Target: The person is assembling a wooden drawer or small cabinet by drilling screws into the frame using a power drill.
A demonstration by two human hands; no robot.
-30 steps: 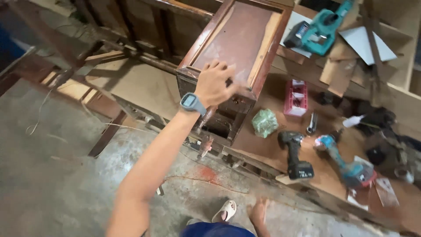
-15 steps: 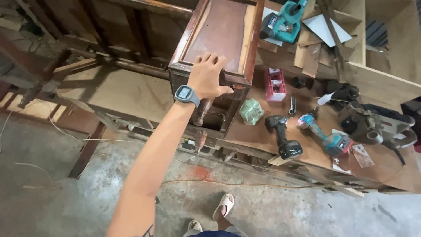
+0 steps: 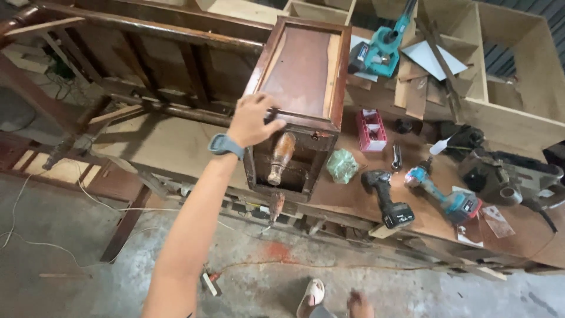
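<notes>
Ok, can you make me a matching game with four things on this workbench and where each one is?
Things:
1. left hand
2. black drill
3. red box
4. green bag

Places:
A. between the cabinet and the black drill
B. on the cabinet's front top edge
C. lying next to the teal drill
D. just right of the cabinet, farther back than the bag

Pairs: 1-B, 2-C, 3-D, 4-A. The cabinet is the brown wooden piece on the bench; the teal drill lies right of the black one.
</notes>
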